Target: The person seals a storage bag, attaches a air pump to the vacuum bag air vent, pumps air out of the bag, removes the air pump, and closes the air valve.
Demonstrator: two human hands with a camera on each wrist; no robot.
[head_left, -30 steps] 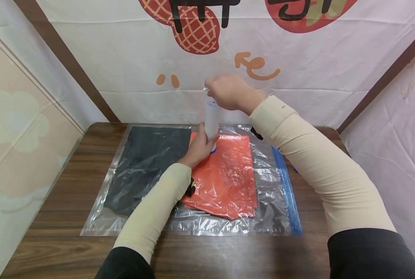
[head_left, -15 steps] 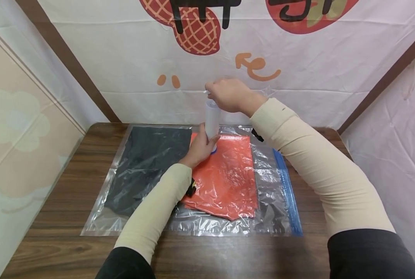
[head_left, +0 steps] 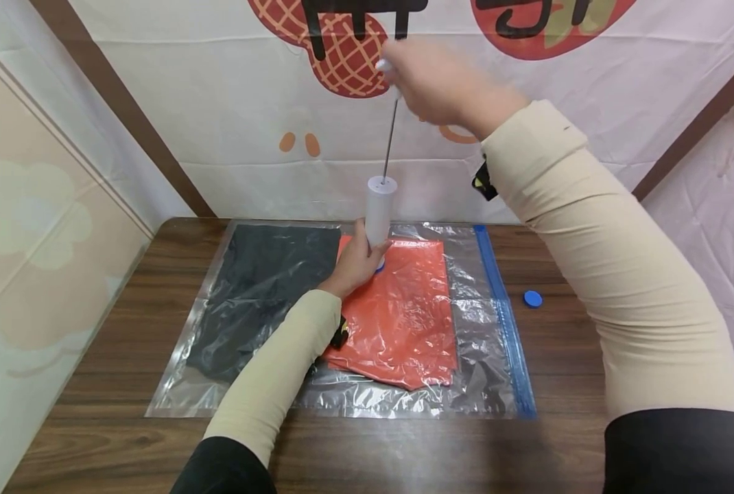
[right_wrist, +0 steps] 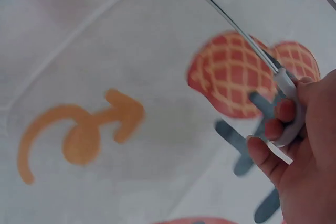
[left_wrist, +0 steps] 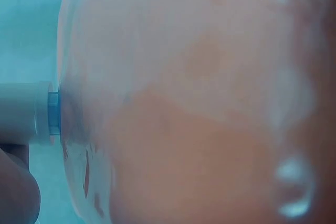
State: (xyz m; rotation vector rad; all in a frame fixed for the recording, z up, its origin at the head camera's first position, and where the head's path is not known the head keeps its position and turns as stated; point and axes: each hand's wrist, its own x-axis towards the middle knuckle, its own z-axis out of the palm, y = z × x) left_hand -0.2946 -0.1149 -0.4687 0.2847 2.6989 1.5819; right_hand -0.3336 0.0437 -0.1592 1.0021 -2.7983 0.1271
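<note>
A white hand pump stands upright over the blue valve of a clear vacuum storage bag. My left hand grips the lower part of its barrel; in the left wrist view the barrel meets the blue valve at the plastic. High above, my right hand holds the pump's white handle, its thin metal rod drawn far out of the barrel. Inside the bag lie a folded dark cloth and an orange-red folded item.
A round blue cap lies on the wooden table to the right of the bag. The bag's blue zip edge runs along its right side. A printed fabric sheet hangs behind the table.
My right hand has risen sharply with the handle, pulling the rod up out of the barrel. The left hand keeps its grip in place. The blue cap has come into full view.
</note>
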